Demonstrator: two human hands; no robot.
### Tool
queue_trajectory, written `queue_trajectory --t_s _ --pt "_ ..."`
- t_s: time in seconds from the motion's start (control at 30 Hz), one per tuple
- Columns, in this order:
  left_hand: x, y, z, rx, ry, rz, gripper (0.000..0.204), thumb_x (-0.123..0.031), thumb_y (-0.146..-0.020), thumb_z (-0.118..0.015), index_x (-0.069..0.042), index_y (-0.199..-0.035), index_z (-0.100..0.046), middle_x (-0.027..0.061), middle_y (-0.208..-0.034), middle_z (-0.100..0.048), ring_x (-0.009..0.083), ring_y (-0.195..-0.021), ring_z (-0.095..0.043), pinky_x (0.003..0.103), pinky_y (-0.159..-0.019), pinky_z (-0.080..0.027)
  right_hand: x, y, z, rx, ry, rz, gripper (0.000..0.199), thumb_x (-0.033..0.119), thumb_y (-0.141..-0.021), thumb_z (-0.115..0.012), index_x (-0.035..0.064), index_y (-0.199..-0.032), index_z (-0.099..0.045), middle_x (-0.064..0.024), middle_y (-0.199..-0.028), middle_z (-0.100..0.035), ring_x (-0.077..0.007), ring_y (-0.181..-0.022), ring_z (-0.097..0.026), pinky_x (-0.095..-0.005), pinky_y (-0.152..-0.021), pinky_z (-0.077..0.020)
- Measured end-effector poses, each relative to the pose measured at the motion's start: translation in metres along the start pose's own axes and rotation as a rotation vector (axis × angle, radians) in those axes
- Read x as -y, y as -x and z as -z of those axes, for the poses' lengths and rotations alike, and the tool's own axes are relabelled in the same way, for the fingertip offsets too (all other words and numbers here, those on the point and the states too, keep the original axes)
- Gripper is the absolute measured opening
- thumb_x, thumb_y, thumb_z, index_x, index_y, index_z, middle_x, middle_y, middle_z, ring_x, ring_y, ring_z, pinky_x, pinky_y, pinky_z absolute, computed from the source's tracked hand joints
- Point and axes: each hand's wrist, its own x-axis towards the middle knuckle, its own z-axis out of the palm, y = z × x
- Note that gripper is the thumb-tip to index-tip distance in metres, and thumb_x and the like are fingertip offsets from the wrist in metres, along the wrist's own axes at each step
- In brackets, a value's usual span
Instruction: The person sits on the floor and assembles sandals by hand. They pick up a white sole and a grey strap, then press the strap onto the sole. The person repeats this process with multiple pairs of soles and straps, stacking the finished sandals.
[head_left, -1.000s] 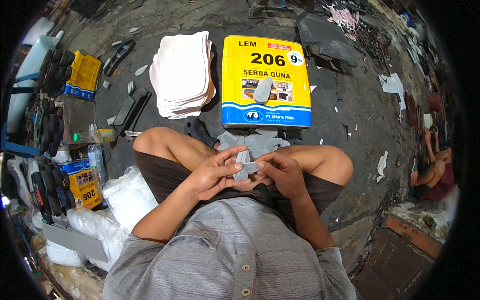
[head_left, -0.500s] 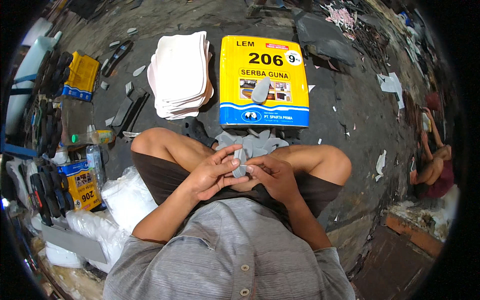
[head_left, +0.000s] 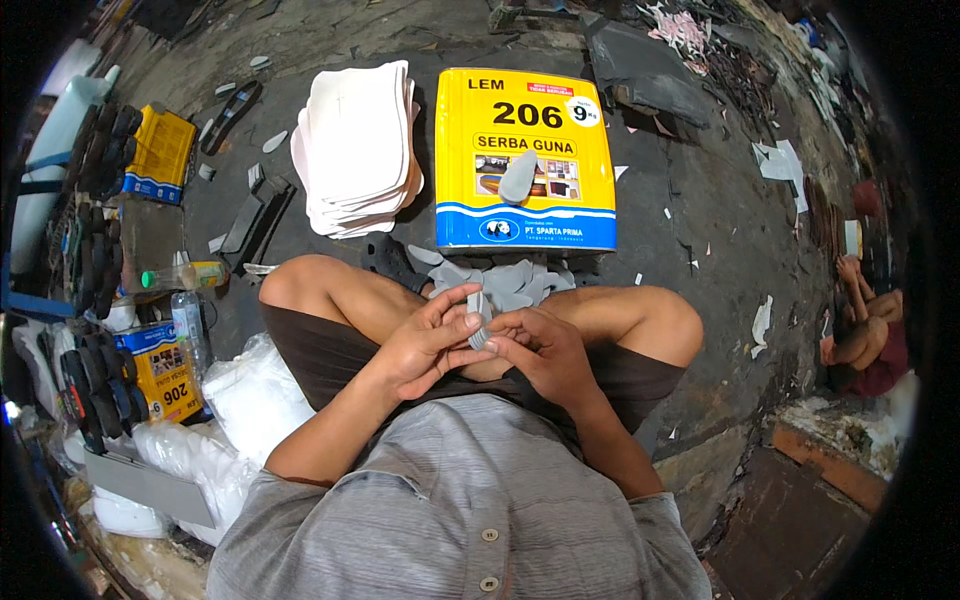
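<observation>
A: Grey piece (head_left: 478, 318) pinched upright at the lap, left hand (head_left: 428, 345) and right hand (head_left: 540, 352) both clamped on it, fingertips meeting.

B: Around it?

A: Just beyond the hands, a heap of grey cutouts (head_left: 500, 282) on the floor. Behind that, a big yellow tin (head_left: 522, 160) with one cutout lying on top. Left of the tin, a white stack (head_left: 355, 150). Knees flank the hands either side.

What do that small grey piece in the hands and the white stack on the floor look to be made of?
Grey piece, pinched between left hand and right hand: thin, matte, probably foam or rubber sheet, cut to shape. White stack: flat, matte, soft-edged sheets, likely foam or fabric-backed board; hard to tell.
</observation>
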Motion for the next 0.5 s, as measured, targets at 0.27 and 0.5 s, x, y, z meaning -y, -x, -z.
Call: queue_trajectory --t_s 0.27,0.5 --pt "-0.005 0.009 0.01 0.034 -0.069 0.003 0.06 -0.016 -0.105 -0.063 -0.008 -0.156 -0.034 0.0111 -0.138 -0.055 0.0282 -0.13 -0.061 0.042 -0.104 -0.059 -0.009 -0.016 0.03 -0.489 0.072 -0.246 0.028 0.019 -0.092 -0.078 0.0061 -0.116 -0.071 -0.0105 -0.095 -0.074 -0.0201 -0.08 -0.07 -0.0323 -0.072 -0.0555" --pt "0.0 0.001 0.001 0.031 -0.051 -0.029 0.06 -0.016 -0.104 -0.063 -0.007 -0.156 -0.035 0.0114 -0.139 -0.055 0.0259 -0.126 -0.063 0.04 -0.106 -0.058 0.002 -0.002 0.007 0.003 0.03 0.006 0.026 0.017 -0.09 -0.079 0.004 -0.111 -0.072 -0.0097 -0.095 -0.073 -0.0186 -0.078 -0.07 -0.0318 -0.072 -0.0558"
